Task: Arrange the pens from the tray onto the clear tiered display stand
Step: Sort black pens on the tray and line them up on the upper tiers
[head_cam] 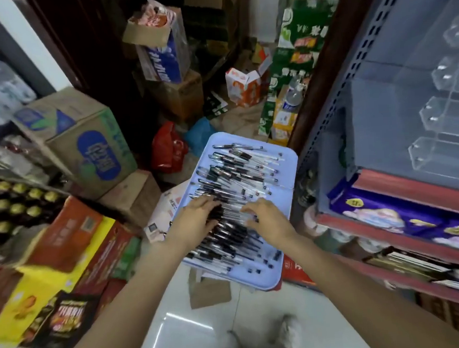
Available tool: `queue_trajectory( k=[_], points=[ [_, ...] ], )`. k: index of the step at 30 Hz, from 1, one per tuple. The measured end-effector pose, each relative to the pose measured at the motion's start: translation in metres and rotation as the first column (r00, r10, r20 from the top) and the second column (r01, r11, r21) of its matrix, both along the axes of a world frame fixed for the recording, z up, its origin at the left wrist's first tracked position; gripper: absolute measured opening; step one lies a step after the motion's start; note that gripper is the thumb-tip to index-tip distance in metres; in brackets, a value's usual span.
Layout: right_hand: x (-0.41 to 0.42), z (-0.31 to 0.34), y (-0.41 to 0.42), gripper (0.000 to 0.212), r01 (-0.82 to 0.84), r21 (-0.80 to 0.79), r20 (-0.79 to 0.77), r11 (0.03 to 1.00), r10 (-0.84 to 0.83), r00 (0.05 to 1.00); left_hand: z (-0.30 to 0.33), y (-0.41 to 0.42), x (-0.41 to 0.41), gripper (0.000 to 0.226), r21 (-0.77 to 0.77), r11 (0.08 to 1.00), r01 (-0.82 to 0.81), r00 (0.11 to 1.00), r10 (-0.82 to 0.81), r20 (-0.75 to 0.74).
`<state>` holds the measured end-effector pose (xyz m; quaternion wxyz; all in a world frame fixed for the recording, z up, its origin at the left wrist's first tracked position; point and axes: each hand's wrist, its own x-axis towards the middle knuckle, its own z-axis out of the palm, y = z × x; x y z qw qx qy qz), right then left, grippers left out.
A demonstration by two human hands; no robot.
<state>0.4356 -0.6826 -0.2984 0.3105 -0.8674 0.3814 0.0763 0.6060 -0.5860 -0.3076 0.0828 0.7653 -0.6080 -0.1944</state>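
Here the pens (232, 200) are spread across the pale blue tray (287, 170), near its front edge; a bunch is gathered by the left hand (199, 218) and right hand (266, 217), fingers curled over them, probably for carrying together; the clear stand (445, 123) waits on the shelf, well apart.

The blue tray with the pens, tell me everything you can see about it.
The tray is pale blue, rectangular with rounded corners and a low raised rim, and looks like plastic. It sits roughly level on boxes beside the shelf unit. Dozens of black-and-clear pens lie jumbled across it, with a few loose caps near its near edge. The left hand and right hand both rest on the pens at its middle.
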Motion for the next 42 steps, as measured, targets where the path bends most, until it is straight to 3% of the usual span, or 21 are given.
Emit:
queue_trajectory(
  k=[4,9,12,17,21,23,26,28,30,33,34,35,37,38,40,42],
  points=[
    [0.007,-0.001,0.000,0.021,0.027,-0.058,-0.030,0.998,-0.029,0.999,-0.003,0.000,0.005,0.050,-0.037,0.999,0.013,1.000,-0.012,0.016],
    [0.010,0.001,-0.004,0.006,0.034,-0.008,0.003,0.999,-0.034,0.999,-0.009,-0.002,0.009,0.048,-0.050,0.999,-0.020,1.000,0.019,-0.018],
    [0.008,0.003,-0.007,0.017,0.097,0.040,0.066,0.995,-0.099,0.993,-0.010,-0.003,0.010,0.045,-0.070,0.997,-0.038,0.999,0.036,-0.028],
    [0.003,0.004,-0.009,0.020,0.115,-0.011,0.109,0.993,-0.113,0.988,-0.007,-0.007,0.011,0.043,-0.104,0.992,-0.071,0.996,0.065,-0.059],
    [-0.003,0.019,-0.012,0.026,0.157,-0.039,0.226,0.987,-0.144,0.963,0.011,-0.009,0.007,0.056,-0.291,0.924,-0.248,0.962,0.199,-0.189],
    [-0.007,0.035,-0.013,0.029,0.214,0.006,0.311,0.977,-0.205,0.928,0.030,-0.016,0.001,0.069,-0.322,0.853,-0.410,0.895,0.309,-0.321],
    [-0.013,0.067,-0.019,0.024,0.310,0.153,0.448,0.938,-0.345,0.824,0.069,-0.039,-0.014,0.073,-0.175,0.800,-0.574,0.700,0.369,-0.611],
    [-0.016,0.090,-0.023,0.023,0.317,0.229,0.508,0.920,-0.391,0.768,0.094,-0.060,-0.029,0.050,-0.092,0.839,-0.536,0.545,0.261,-0.797],
    [-0.023,0.110,-0.028,0.026,0.310,0.233,0.549,0.922,-0.388,0.740,0.118,-0.079,-0.048,0.025,-0.112,0.883,-0.456,0.457,0.124,-0.881],
    [-0.050,0.139,-0.045,0.021,0.335,0.217,0.561,0.917,-0.398,0.726,0.154,-0.109,-0.081,0.018,-0.195,0.894,-0.403,0.368,-0.036,-0.929],
    [-0.063,0.149,-0.054,0.016,0.338,0.184,0.569,0.923,-0.380,0.729,0.167,-0.118,-0.093,0.020,-0.254,0.889,-0.381,0.408,-0.086,-0.909],
    [-0.077,0.160,-0.063,0.013,0.352,0.148,0.580,0.924,-0.369,0.726,0.178,-0.127,-0.104,0.022,-0.330,0.878,-0.346,0.502,-0.124,-0.856],
    [-0.109,0.183,-0.082,0.004,0.421,0.095,0.637,0.902,-0.380,0.671,0.198,-0.148,-0.128,0.030,-0.474,0.857,-0.202,0.743,-0.182,-0.644],
    [-0.127,0.197,-0.092,0.015,0.474,0.080,0.677,0.877,-0.397,0.620,0.208,-0.160,-0.142,0.032,-0.510,0.855,-0.099,0.832,-0.210,-0.514],
    [-0.164,0.221,-0.113,0.028,0.551,0.064,0.765,0.832,-0.395,0.508,0.230,-0.182,-0.173,0.030,-0.513,0.853,0.095,0.897,-0.297,-0.327],
    [-0.199,0.243,-0.134,0.027,0.558,0.080,0.837,0.826,-0.359,0.412,0.248,-0.203,-0.206,0.026,-0.507,0.835,0.215,0.922,-0.344,-0.176]
  ],
)
